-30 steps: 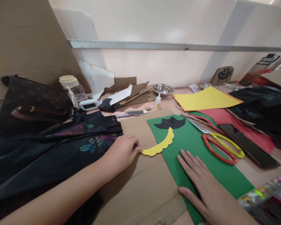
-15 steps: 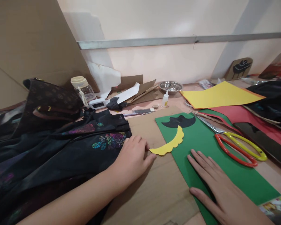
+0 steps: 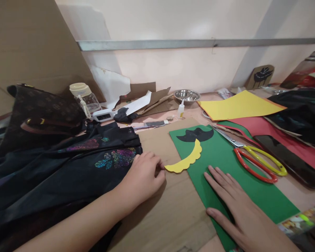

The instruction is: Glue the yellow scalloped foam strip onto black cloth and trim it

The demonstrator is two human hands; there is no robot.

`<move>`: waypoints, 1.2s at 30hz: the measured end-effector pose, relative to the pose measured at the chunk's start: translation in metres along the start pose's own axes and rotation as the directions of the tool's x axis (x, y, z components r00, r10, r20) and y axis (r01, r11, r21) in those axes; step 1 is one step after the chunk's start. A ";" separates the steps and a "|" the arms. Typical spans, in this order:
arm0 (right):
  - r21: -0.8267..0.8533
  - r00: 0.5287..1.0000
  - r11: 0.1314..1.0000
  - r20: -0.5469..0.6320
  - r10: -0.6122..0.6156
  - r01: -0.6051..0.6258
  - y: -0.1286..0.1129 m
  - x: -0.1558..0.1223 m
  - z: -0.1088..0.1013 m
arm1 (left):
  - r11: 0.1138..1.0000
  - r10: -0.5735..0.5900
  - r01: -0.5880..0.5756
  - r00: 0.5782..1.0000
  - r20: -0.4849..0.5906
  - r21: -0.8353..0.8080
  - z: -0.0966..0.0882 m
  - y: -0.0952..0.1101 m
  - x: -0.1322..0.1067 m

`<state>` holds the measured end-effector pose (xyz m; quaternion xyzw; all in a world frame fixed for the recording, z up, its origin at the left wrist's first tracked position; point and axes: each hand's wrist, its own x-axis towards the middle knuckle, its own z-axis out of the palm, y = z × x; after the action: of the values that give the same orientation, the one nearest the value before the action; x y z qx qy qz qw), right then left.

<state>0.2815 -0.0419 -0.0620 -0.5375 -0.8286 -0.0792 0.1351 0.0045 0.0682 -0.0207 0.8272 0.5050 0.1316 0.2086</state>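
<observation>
Across cardboard (image 3: pixel 173 210) and green paper (image 3: pixel 220 154), the scalloped yellow crescent (image 3: pixel 186 162) slants lengthwise up-right from the left hand (image 3: pixel 144 178), whose hold I cannot tell; the right hand (image 3: pixel 233 203) lies spread; print on the handbag (image 3: pixel 46 108) is illegible.

The left hand (image 3: pixel 144 176) has drawn its thumb back (slightly) toward the tip of the yellow strip (image 3: pixel 185 164)

A craft worktable (image 3: pixel 191 112): green paper (image 3: pixel 215 154) lies under the right fingers (image 3: pixel 216 187), scissors (image 3: pixel 237 144) beside them, a yellow sheet (image 3: pixel 238 106) beyond.
</observation>
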 end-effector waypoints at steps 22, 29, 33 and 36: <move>-0.002 0.996 0.996 0.020 -0.092 0.092 0.023 0.013 0.003 | 0.996 0.075 -0.070 0.993 0.088 -0.053 -0.031 -0.027 -0.053; 0.116 0.993 0.987 -0.053 -0.109 0.114 -0.030 0.011 -0.023 | 0.997 -0.048 0.057 0.989 0.143 -0.058 -0.042 -0.027 -0.104; 0.198 0.983 0.967 -0.121 -0.138 0.160 -0.056 0.000 -0.024 | 0.998 -0.049 0.056 0.980 0.193 -0.032 -0.039 -0.028 -0.111; 0.208 0.947 0.927 -0.145 -0.287 0.313 -0.071 -0.005 -0.024 | 0.999 -0.036 0.043 0.982 0.184 -0.034 -0.038 -0.032 -0.111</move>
<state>0.2218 -0.0819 -0.0395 -0.3799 -0.8957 -0.0332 0.2287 -0.0872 -0.0095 -0.0033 0.8215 0.4974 0.0600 0.2722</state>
